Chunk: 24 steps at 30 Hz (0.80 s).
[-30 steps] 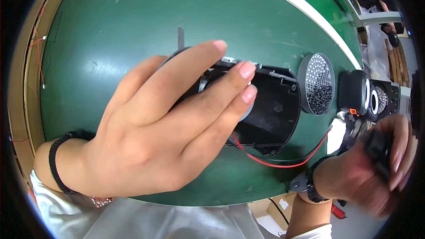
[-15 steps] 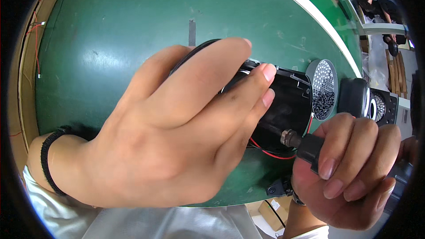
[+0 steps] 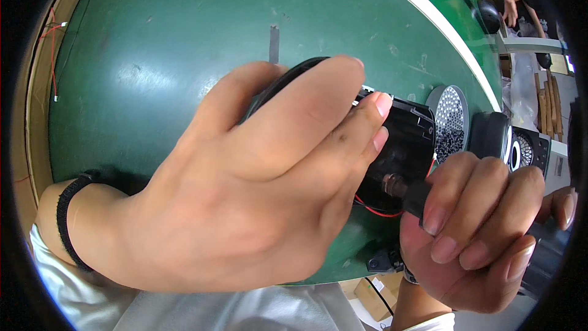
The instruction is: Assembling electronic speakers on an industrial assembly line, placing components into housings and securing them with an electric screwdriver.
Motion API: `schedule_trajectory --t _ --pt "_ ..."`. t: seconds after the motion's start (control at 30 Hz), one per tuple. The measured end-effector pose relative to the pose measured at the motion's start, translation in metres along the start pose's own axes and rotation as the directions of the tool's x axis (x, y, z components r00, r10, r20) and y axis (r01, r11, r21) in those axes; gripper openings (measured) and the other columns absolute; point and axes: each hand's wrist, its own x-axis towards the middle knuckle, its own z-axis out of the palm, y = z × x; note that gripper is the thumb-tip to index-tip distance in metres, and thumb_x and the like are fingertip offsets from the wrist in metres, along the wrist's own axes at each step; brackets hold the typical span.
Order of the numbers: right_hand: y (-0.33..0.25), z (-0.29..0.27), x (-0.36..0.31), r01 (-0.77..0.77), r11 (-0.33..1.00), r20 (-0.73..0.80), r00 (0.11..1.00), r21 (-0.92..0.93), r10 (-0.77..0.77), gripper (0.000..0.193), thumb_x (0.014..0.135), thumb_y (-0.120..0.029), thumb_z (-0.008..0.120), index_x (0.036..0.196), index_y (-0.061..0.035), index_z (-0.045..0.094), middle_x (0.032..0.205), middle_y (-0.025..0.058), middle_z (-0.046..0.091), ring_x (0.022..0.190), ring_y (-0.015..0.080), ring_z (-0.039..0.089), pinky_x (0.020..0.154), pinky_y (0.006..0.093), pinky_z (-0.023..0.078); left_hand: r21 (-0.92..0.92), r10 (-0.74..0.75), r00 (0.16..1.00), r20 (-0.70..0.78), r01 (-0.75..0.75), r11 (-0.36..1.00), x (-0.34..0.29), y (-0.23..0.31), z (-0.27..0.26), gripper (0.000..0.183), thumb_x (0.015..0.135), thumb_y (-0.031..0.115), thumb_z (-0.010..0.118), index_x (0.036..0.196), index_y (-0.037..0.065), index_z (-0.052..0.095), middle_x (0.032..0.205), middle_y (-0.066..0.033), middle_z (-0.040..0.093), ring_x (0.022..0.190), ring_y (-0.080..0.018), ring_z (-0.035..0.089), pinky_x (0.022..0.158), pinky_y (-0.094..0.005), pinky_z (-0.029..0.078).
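Note:
My left hand is wrapped round a black plastic housing, covering its left part. A red wire curves along the housing's lower edge. My right hand is closed round a black powered screwdriver, its nose pointing left. The metal chuck of the screwdriver overlaps the housing's lower right part. Whether the bit touches a screw cannot be made out, as its tip is lost against the dark plastic and my left fingers.
Beyond the housing, a round grey perforated tray holds many small black screws. Right of it stand a black rounded casing and a black part with a round grille. A black bracket lies near the front edge. Another person's hand shows far right.
My right hand has brought the screwdriver left, so its chuck now lies further over the housing. My left hand and the housing have shifted slightly right in the view.

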Motion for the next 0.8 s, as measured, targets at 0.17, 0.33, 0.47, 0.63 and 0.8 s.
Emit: schedule_trajectory --t 0.17,0.33,0.47,0.63,0.8 --pt "-0.002 -0.002 0.001 -0.012 0.999 0.073 0.997 -0.050 0.015 0.025 0.103 -0.019 0.050 0.127 -0.0150 0.042 0.079 -0.0007 0.050 0.065 0.0126 0.052 0.065 0.0311 0.046 0.008 -0.053 0.998 0.019 0.053 0.999 -0.002 0.005 0.002 0.031 0.079 0.010 0.070 0.107 -0.004 0.073 0.124 -0.0126 0.069 0.114 -0.0386 0.061 0.078 -0.0408 0.056" --pt "-0.005 -0.012 0.008 -0.060 0.992 0.196 0.977 -0.112 0.081 0.026 0.104 -0.017 0.049 0.129 -0.0175 0.042 0.079 0.0004 0.051 0.062 0.0129 0.052 0.061 0.0304 0.046 0.006 -0.020 0.999 -0.044 0.021 1.000 -0.001 0.004 0.004 0.036 0.076 0.011 0.071 0.109 -0.004 0.073 0.125 -0.0108 0.068 0.115 -0.0383 0.060 0.077 -0.0406 0.055" --pt "-0.013 -0.009 0.007 -0.128 0.986 0.156 0.977 -0.110 0.144 0.030 0.103 -0.014 0.052 0.131 -0.0199 0.041 0.078 0.0005 0.051 0.061 0.0141 0.052 0.061 0.0324 0.048 -0.069 -0.122 0.993 0.006 0.122 0.990 -0.002 0.014 0.002 0.037 0.077 0.011 0.069 0.110 -0.004 0.074 0.128 -0.0109 0.066 0.119 -0.0381 0.057 0.077 -0.0400 0.054" --pt "0.000 -0.017 0.005 -0.094 0.995 0.064 0.993 -0.027 0.096 0.041 0.100 -0.017 0.058 0.136 -0.0216 0.039 0.071 0.0010 0.049 0.055 0.0156 0.051 0.056 0.0349 0.048 0.004 -0.100 0.986 0.137 0.101 0.995 0.003 0.011 -0.002 0.042 0.078 0.012 0.069 0.117 -0.001 0.071 0.132 -0.0105 0.065 0.124 -0.0368 0.053 0.085 -0.0428 0.053" --pt "-0.042 -0.038 0.034 0.161 0.973 -0.332 0.920 -0.166 -0.209 0.046 0.100 -0.019 0.054 0.141 -0.0064 0.039 0.077 0.0016 0.044 0.061 0.0113 0.046 0.061 0.0286 0.043 0.039 -0.050 0.983 0.175 0.044 0.998 0.001 0.014 -0.018 0.060 0.071 0.018 0.080 0.127 0.002 0.065 0.141 -0.0128 0.059 0.128 -0.0390 0.050 0.091 -0.0468 0.051"
